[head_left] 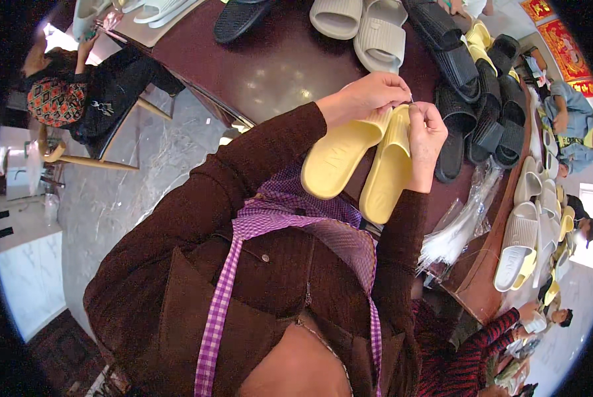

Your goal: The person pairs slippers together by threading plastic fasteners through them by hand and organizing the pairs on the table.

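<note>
Two yellow slippers (339, 160) are by one left hand (368, 98) and one right hand (427, 140), each grip pinching an indistinct item (411, 101).

Two yellow slippers (336, 159) are seen side by side, with the left hand (370, 96) and right hand (427, 140) brought close together at their far ends, fingers pinched. Grey slippers (379, 43) are set farther away on a dark red table (263, 79). Black slippers (454, 122) are piled on the right, beyond white strips (452, 245).
</note>
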A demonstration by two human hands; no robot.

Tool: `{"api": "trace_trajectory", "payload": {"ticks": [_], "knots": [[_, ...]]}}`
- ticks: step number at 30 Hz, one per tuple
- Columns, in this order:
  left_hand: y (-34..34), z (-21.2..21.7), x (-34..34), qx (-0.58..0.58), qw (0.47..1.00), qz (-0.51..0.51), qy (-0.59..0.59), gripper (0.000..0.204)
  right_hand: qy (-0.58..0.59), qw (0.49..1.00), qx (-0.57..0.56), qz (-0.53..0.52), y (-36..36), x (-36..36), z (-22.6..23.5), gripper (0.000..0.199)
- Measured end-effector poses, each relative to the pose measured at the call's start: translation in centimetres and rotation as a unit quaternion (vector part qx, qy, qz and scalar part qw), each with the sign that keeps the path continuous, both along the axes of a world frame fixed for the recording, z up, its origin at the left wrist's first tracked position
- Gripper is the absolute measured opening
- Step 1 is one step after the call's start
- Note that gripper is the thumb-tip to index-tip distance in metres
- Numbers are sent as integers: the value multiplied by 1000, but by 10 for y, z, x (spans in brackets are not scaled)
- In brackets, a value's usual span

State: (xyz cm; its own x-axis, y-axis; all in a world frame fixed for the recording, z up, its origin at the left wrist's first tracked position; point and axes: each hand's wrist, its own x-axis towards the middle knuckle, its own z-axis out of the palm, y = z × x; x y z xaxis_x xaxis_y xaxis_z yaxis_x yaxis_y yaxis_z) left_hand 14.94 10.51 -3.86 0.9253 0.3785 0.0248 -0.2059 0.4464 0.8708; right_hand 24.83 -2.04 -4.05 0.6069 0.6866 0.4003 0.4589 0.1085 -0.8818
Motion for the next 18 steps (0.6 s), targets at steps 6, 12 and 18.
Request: {"api": "trace_trajectory", "payload": {"ticks": [6,12,18], "knots": [[2,0,0,41,999,-4,30,10,-17,999,-27,-21,0,1,1,6],[-3,9,-1,102,994,-34,23,15,-153,986,-56,-31,-7,5,5,15],[11,-11,-1,73,996,21,56,15,-307,949,-16,-76,-6,1,24,10]]}}
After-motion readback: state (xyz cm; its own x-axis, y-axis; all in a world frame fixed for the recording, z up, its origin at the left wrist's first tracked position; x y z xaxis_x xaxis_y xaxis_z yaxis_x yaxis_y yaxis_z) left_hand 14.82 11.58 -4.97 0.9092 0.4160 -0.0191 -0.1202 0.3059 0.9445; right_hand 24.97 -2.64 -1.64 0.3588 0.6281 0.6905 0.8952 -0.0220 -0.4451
